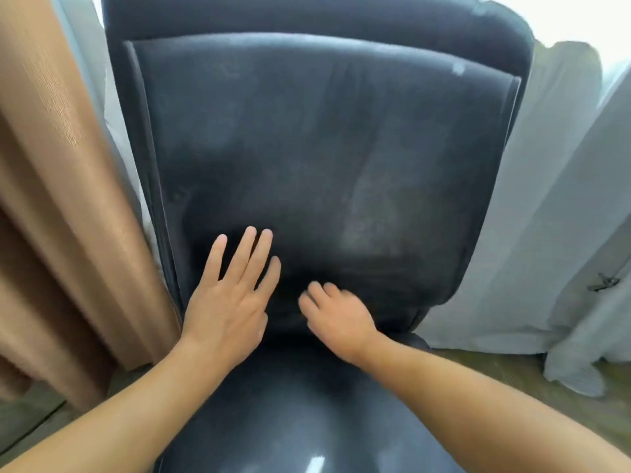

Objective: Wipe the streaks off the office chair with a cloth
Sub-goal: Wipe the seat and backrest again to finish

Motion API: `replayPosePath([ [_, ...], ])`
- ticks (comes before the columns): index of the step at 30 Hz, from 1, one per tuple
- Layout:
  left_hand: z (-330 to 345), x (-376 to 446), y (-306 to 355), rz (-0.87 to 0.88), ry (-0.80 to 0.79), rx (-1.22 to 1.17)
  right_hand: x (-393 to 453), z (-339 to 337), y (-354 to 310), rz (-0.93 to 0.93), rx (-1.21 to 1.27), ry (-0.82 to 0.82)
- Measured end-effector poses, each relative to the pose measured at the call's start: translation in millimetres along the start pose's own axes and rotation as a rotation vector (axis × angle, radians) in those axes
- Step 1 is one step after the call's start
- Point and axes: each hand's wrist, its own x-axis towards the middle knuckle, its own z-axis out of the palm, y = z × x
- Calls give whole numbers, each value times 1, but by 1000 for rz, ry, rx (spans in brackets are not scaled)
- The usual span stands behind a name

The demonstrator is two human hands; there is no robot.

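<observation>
A black padded office chair fills the middle of the head view, its backrest facing me and its glossy seat at the bottom. Pale dusty streaks mark the right half of the backrest. My left hand lies flat with straight, spread fingers on the lower left of the backrest. My right hand is blurred at the crease between backrest and seat, its fingers loosely bent toward the cushion and holding nothing that I can see. No cloth shows in this view.
A brown curtain hangs close on the left. White sheer curtains hang on the right, down to a wooden floor. A small dark clip is on the right curtain.
</observation>
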Motion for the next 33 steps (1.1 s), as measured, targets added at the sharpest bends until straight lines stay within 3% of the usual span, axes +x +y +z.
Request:
replayPosePath([
  [2,-5,-1,-5,24,43,-40,-59,11,12,17,85,-232],
  [3,-5,-1,-7,39,51,-44,-66,3,24,27,113,-228],
  [4,-5,0,-7,43,40,-26,-64,-11,35,19,77,-112],
  [8,-4,7,10,-29,11,-35,22,-117,81,35,-40,649],
  [11,-8,15,32,-62,25,-89,114,-149,116,338,-148,848],
  [13,-9,18,40,-29,61,-87,133,-119,109,439,-261,819],
  [15,-11,18,38,14,64,-55,96,-56,74,324,-298,678],
  [18,-12,12,30,52,-17,-35,9,-2,30,121,-36,281],
  [20,-8,3,35,128,-82,-18,-4,-12,36,97,41,196],
  [22,-8,-7,46,168,-126,-45,6,-50,54,35,61,266],
  [24,-5,-12,61,158,-106,-82,29,-100,82,63,-2,516],
  [27,-1,-9,79,145,-183,-103,86,-157,132,289,-91,731],
  [30,3,-3,87,109,-204,-121,123,-146,138,469,-181,702],
  [33,8,-3,84,99,-177,-131,74,-66,95,346,-231,581],
])
